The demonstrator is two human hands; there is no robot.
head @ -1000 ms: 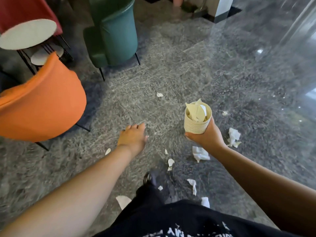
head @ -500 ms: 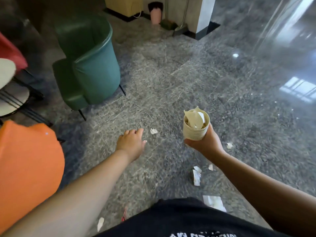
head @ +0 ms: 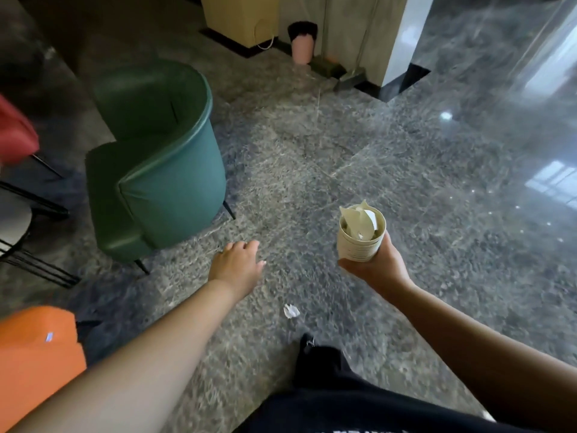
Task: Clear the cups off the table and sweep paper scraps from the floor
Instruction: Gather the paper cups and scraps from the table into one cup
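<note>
Your right hand (head: 376,267) grips a stack of paper cups (head: 359,237) from below, fingers curled round its base, holding it upright above the floor (head: 406,182). The top cup is stuffed with crumpled paper scraps (head: 359,221) that poke above its rim. Your left hand (head: 237,265) reaches forward, palm down, with fingers loosely extended and nothing in it; it hangs over the floor, apart from the cups.

One small crumpled paper scrap (head: 291,310) lies on the floor between your two forearms, just ahead of your dark shoe (head: 307,340). A green armchair (head: 156,170) stands to the left of your left hand, its back towards you. An orange chair (head: 34,354) fills the lower left corner of the view and part of a red chair (head: 15,132) shows at the left edge. At the far side of the floor, against the base of a pillar (head: 396,35), stands a pink bin (head: 302,42) with a dark liner, and beside it what looks like a dustpan (head: 348,81), though blur makes that uncertain.
</note>
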